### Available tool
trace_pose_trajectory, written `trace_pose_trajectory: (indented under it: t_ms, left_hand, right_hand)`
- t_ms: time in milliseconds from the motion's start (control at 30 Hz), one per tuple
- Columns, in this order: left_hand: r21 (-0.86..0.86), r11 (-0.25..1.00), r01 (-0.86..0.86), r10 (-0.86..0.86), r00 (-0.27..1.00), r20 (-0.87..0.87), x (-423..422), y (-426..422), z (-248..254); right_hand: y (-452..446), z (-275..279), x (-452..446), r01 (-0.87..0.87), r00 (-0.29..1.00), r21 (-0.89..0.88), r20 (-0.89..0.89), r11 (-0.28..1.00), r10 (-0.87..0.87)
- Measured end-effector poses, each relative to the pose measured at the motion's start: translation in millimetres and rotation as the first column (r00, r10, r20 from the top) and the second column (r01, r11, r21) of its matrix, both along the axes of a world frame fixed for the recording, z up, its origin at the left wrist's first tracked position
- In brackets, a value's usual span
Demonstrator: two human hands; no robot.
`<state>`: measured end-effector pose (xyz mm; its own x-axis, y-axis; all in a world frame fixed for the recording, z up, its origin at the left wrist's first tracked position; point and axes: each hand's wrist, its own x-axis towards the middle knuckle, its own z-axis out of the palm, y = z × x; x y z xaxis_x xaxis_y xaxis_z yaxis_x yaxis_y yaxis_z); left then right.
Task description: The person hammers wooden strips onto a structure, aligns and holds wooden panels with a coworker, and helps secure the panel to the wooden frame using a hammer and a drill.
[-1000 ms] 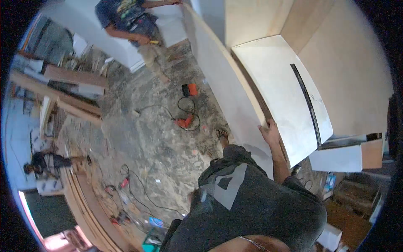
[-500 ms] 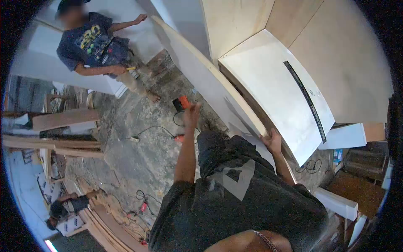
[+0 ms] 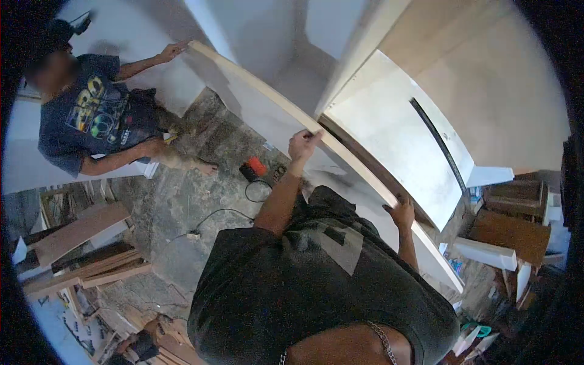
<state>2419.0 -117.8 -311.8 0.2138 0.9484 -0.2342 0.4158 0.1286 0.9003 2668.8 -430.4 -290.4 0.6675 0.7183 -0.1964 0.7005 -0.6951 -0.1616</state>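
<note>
Panel held on edge, seen from the head. The white panel (image 3: 356,164) runs slantwise in front of the person, beside a white board (image 3: 395,137) bearing a black strip (image 3: 439,137). The left hand (image 3: 304,145) and right hand (image 3: 401,214) are well apart, each clamped on the panel's pale edge; fingertips on the far side are hidden. The lower part of the panel is partly covered by the person's arms and dark shirt (image 3: 292,286). At the far end, a co-worker's hand (image 3: 173,50) meets the corner; its grip cannot be made out. On the floor (image 3: 182,225) lie a red-and-black object (image 3: 252,169), too small to identify, and a cord (image 3: 222,213), partly hidden by the left arm. Dark lens borders cut off the corners.
</note>
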Motion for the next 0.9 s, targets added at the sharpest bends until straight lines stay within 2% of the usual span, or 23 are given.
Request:
trace_pose_trajectory:
  t_ms: [33,67,100,133,167,200,233,267,300,333,400,433,500,567,600,667,700,800,833,900]
  left_hand:
    - [0.003,1.000,-0.018,0.018,1.000,0.001,-5.3,2.3,1.0]
    - [0.035,0.999,-0.019,0.019,1.000,0.013,-8.8,5.7,2.6]
    - [0.070,0.997,-0.022,0.021,1.000,0.022,-14.4,9.3,4.2]
    - [0.088,0.995,-0.048,0.047,0.999,0.019,-20.1,12.5,1.4]
    - [0.121,0.988,-0.094,0.093,0.996,0.015,-23.9,17.6,-3.5]
    - [0.155,0.978,-0.136,0.135,0.991,0.017,-28.3,23.2,-6.8]
    - [0.174,0.973,-0.153,0.150,0.988,0.026,-34.0,27.3,-6.6]
    - [0.184,0.979,-0.093,0.107,0.992,-0.069,-39.0,29.5,-6.1]
    - [0.183,0.983,-0.034,0.065,0.984,-0.164,-42.5,30.6,-6.6]
    - [0.194,0.980,-0.051,0.082,0.985,-0.153,-44.8,30.8,-9.9]
    - [0.282,0.959,0.000,0.045,0.987,-0.153,-48.4,28.9,-15.4]
    - [0.230,0.973,-0.033,0.064,0.990,-0.127,-48.7,26.1,-11.0]
    - [0.204,0.978,-0.036,0.062,0.990,-0.125,-50.8,23.0,-12.2]
    - [0.202,0.979,0.001,0.026,0.991,-0.132,-52.8,25.0,-20.7]
    - [0.208,0.978,0.003,0.026,0.990,-0.136,-58.0,26.0,-18.8]
    - [0.244,0.965,0.096,-0.045,0.977,-0.208,-64.0,28.0,-12.3]
    - [0.259,0.961,0.093,-0.040,0.979,-0.201,-66.4,28.7,-11.2]
    - [0.320,0.944,0.080,-0.021,0.983,-0.185,-67.9,26.5,-18.3]
    - [0.306,0.949,0.071,-0.019,0.986,-0.168,-69.0,25.3,-15.2]
    - [0.261,0.961,0.092,-0.052,0.987,-0.155,-71.3,27.3,-18.0]
  right_hand:
    - [17.5,29.9,-14.6,-0.015,1.000,-0.139,-0.006,0.990,0.015]
    - [0.7,-15.2,5.2,-0.176,0.967,-0.304,0.126,0.936,0.223]
    - [-10.3,-36.4,12.6,-0.171,0.960,-0.285,0.167,0.943,0.224]
    - [14.6,8.2,-9.3,-0.119,0.991,-0.396,0.011,0.910,0.135]
    - [10.9,6.3,-8.7,-0.230,0.963,-0.439,0.024,0.868,0.267]
    - [-15.2,-45.6,17.3,-0.232,0.957,-0.278,0.103,0.932,0.269]
    - [18.6,22.6,-23.8,-0.121,0.993,-0.245,-0.027,0.962,0.119]
    - [26.2,18.5,-17.3,-0.178,0.981,-0.439,-0.150,0.881,0.124]
    - [41.0,23.6,-23.6,-0.213,0.968,-0.397,-0.210,0.893,0.137]
    - [54.3,30.0,-33.2,-0.246,0.951,-0.357,-0.268,0.901,0.154]
    - [71.3,6.0,-45.6,-0.280,0.957,-0.214,-0.139,0.936,0.254]
    - [94.1,0.4,-54.8,-0.450,0.893,-0.223,-0.142,0.865,0.428]
    - [142.9,24.6,-97.2,-0.395,0.843,0.150,-0.332,0.906,0.422]
    - [171.6,-16.7,-99.9,-0.508,0.795,0.191,-0.271,0.840,0.543]
    - [184.6,-13.7,-107.8,-0.507,0.794,0.198,-0.270,0.839,0.544]
    - [208.7,7.4,-126.6,-0.501,0.716,0.392,-0.315,0.772,0.624]
    - [212.1,-46.1,-102.9,-0.481,0.684,0.447,-0.346,0.754,0.642]
    - [233.7,-31.0,-121.8,-0.408,0.707,0.492,-0.362,0.769,0.607]
    - [239.0,-33.6,-122.6,-0.382,0.738,0.391,-0.416,0.837,0.531]
    - [246.8,-49.6,-118.2,-0.376,0.729,0.435,-0.406,0.818,0.551]
